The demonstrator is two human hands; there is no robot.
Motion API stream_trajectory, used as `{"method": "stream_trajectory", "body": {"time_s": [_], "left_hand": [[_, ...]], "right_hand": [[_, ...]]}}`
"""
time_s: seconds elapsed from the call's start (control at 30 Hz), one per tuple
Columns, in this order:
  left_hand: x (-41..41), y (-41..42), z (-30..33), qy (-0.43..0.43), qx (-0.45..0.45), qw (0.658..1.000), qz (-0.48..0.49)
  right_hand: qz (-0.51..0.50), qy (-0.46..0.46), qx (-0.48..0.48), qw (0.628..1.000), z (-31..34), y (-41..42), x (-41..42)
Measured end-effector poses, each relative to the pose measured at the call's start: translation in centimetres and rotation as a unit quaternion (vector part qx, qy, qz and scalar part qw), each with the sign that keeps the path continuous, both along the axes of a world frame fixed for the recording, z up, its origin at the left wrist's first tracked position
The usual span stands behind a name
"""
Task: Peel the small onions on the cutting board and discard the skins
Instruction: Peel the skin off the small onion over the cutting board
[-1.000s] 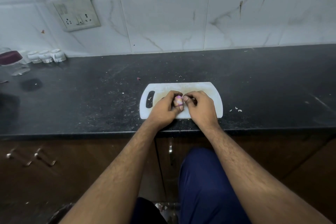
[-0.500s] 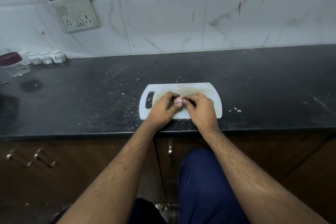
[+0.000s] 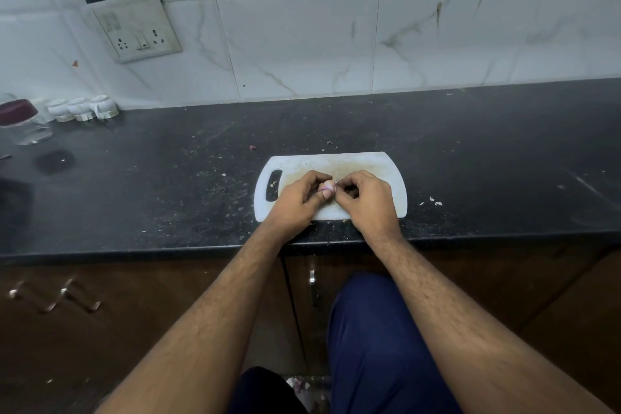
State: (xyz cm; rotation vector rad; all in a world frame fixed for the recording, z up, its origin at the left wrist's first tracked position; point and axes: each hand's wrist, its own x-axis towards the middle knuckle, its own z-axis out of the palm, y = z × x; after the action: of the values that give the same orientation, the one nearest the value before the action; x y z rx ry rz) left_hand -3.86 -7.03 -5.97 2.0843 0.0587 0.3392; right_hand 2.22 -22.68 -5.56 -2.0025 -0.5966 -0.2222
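A small pinkish-white onion [image 3: 327,185] is held just above the white cutting board [image 3: 369,163], pinched between the thumb and fingers of my left hand [image 3: 297,200]. My right hand [image 3: 364,200] is curled beside it, its fingertips pinching at the onion's right side where the skin is. Both hands hover over the middle of the board. Any other onions on the board are hidden by my hands.
The board lies near the front edge of a black counter [image 3: 168,185]. Skin scraps [image 3: 433,202] lie right of the board. A jar with a dark red lid [image 3: 20,121] and small white cups [image 3: 82,108] stand far left by the tiled wall. Below is a cabinet.
My hands stayed over the board and shifted slightly; the onion turned in my left fingers, and my right fingertips moved to its upper right side.
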Motion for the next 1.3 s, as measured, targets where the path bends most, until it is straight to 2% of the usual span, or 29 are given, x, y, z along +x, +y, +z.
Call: {"method": "stream_trajectory", "body": {"time_s": [0.13,0.33,0.43,0.93,1.03,1.13,1.3], "left_hand": [[0.0,-0.1,0.0,-0.002,0.015,1.0,0.001],[0.2,-0.4,0.3,-0.019,0.087,0.996,0.018],[0.0,-0.5,0.5,-0.015,0.088,0.996,0.013],[0.0,-0.3,0.2,-0.006,0.019,1.0,0.01],[0.0,-0.1,-0.1,-0.006,-0.019,1.0,0.005],[0.1,0.0,-0.1,0.001,-0.046,0.999,-0.006],[-0.3,0.0,0.1,0.004,-0.034,0.999,-0.018]], "right_hand": [[-0.005,-0.002,-0.026,1.0,-0.2,0.1,-0.1],[-0.011,-0.001,-0.065,0.998,-0.1,0.3,-0.3],[-0.023,0.012,-0.072,0.997,-0.1,0.4,-0.2],[-0.071,0.016,-0.039,0.997,-0.2,0.4,0.5],[-0.032,0.025,-0.02,0.999,0.0,0.5,0.6],[0.016,0.023,-0.04,0.999,-0.1,0.5,0.6],[-0.004,0.042,-0.016,0.999,-0.1,0.1,0.9]]}}
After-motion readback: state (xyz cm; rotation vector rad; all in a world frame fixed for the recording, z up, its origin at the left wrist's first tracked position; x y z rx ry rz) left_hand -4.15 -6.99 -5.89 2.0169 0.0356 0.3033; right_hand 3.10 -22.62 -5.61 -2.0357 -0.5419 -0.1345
